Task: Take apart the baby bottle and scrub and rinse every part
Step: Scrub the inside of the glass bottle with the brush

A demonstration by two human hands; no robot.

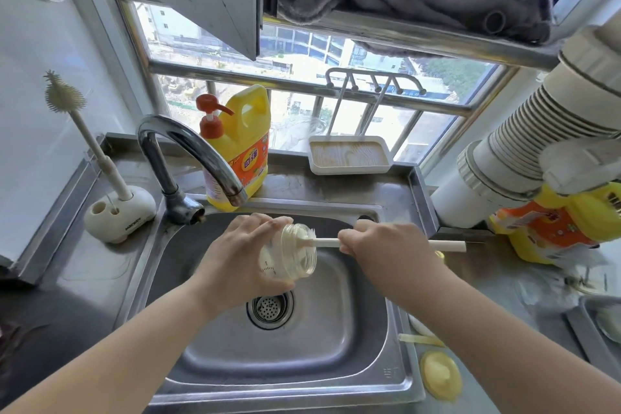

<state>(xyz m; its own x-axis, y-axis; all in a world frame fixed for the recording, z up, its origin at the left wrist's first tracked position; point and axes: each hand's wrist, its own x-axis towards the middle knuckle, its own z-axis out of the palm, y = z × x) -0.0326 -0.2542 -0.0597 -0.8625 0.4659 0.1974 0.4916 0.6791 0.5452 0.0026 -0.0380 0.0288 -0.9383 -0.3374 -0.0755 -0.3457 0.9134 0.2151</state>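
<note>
We note the steel sink point(336, 346) set in the surface point(504, 282), with the tap point(188, 151) arching above it. Over the basin, the left hand point(235, 262) has its fingers point(268, 222) curled round the clear bottle body point(289, 252), which lies on its side, mouth toward the right. The right hand point(379, 242) is clenched on the handle of the bottle brush point(327, 242); the brush head sits inside the bottle mouth. A yellow round lid point(440, 375) lies on the surface, right of the sink.
</note>
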